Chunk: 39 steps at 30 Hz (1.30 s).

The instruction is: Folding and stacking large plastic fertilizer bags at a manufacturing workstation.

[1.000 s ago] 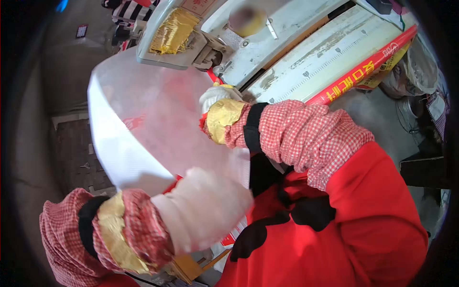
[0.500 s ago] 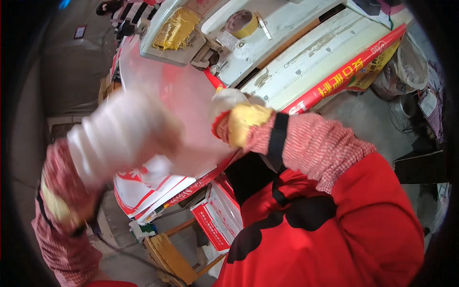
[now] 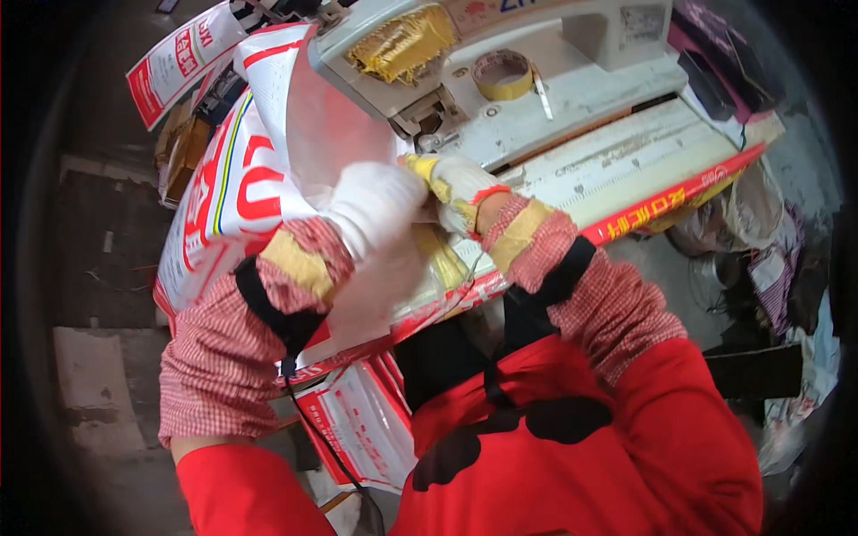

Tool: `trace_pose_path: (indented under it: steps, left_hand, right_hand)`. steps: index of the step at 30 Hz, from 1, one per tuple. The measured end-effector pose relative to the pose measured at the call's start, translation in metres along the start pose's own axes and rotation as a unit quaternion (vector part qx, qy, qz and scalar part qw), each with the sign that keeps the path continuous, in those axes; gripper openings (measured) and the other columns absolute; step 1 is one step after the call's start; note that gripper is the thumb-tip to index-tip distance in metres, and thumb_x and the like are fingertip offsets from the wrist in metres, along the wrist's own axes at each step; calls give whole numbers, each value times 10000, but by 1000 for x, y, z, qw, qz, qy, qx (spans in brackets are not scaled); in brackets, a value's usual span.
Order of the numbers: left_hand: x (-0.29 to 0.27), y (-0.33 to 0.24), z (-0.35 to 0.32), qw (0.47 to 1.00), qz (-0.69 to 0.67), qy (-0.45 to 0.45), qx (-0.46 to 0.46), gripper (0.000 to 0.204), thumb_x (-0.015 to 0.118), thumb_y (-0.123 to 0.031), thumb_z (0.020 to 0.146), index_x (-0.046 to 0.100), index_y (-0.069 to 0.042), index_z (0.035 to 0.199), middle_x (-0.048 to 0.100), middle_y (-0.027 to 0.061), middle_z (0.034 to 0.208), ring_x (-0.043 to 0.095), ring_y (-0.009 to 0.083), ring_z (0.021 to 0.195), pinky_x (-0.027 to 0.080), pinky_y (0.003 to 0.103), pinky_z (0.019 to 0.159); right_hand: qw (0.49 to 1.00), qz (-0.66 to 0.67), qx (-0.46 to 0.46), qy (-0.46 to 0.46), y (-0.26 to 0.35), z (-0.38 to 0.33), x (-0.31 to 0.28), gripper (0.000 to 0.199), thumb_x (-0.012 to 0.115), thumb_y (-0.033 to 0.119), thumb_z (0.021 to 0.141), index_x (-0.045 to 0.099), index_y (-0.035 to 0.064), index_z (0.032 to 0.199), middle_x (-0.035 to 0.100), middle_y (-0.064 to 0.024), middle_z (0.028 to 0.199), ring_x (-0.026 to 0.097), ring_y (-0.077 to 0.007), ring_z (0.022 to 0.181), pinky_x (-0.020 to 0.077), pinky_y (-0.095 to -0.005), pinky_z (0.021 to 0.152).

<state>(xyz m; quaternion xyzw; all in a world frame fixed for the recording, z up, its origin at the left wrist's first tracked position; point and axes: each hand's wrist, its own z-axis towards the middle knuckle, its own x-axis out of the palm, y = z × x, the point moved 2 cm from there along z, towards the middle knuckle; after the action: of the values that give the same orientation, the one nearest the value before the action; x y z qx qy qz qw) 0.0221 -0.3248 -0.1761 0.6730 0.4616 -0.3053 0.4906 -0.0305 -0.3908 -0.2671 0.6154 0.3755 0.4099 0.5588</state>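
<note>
My left hand [image 3: 380, 201], in a white knit glove, is over the edge of a large white-and-red printed bag [image 3: 237, 192]. Motion smears it and its fingers do not show clearly. Close beside it, my right hand [image 3: 458, 189] wears a white glove with yellow patches and a red cuff edge. Its fingers are bent in by the sewing machine's head [image 3: 420, 112]; whatever they hold is hidden. Pale, translucent film [image 3: 380, 286] hangs beneath the left hand. A yellow strip [image 3: 444, 257] lies below and between both hands.
On the machine bed rest a roll of tape [image 3: 502, 75] and a thin white stick [image 3: 542, 92]. Yellow fabric [image 3: 402, 43] covers part of the machine head. A red-edged white board [image 3: 626, 170] extends rightward. A red-and-white box [image 3: 357, 424] is below; a clear plastic bag [image 3: 733, 210] sits right.
My left hand has swung right, to beside the right hand. The printed bag now shows its lettered side at left. The view has shifted, and the right hand remains near the machine head.
</note>
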Motion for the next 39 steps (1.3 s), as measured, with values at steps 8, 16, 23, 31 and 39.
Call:
trace_pose_path:
  steps: [8, 16, 23, 31, 39]
  left_hand:
    - [41, 97, -7, 991, -39, -50, -121, 117, 548, -173, 717, 631, -94, 743, 603, 141, 676, 595, 313, 662, 471, 398, 583]
    - [-54, 80, -241, 915, 169, -320, -180, 235, 643, -12, 572, 607, -56, 800, 558, 103, 1031, 464, 321, 1098, 428, 426, 887]
    - [42, 75, -378, 765, 114, -452, -445, 544, 482, -75, 850, 259, -96, 1345, 357, 178, 1295, 422, 277, 1148, 376, 355, 937]
    - [191, -8, -440, 352, -689, -503, -385, 410, 381, -168, 914, 328, -42, 1301, 457, 72, 1231, 490, 169, 1049, 407, 323, 897]
    - [167, -24, -414, 625, -410, -437, -501, 406, 383, -195, 916, 352, -29, 1285, 457, 72, 1244, 487, 161, 1059, 403, 309, 905]
  right_hand:
    - [903, -375, -142, -156, 21, 21, 58, 622, 613, 320, 710, 412, 28, 1221, 421, -204, 1254, 431, -334, 1140, 352, -394, 940]
    - [749, -635, -189, 0, 48, 56, 160, 191, 512, 163, 765, 657, 77, 854, 620, -130, 879, 603, -292, 822, 443, -444, 729]
    - [837, 164, -118, 509, 64, -22, 307, 319, 575, 311, 810, 612, 11, 706, 586, -107, 593, 568, -149, 525, 438, -281, 468]
    - [849, -108, -88, 510, 48, -99, 179, 389, 568, 36, 797, 476, -26, 1169, 553, -112, 1099, 532, -156, 1002, 424, -289, 876]
    - [727, -558, -398, 36, 179, -27, 124, 383, 586, 257, 763, 563, 14, 1058, 598, -166, 910, 573, -329, 824, 471, -366, 719]
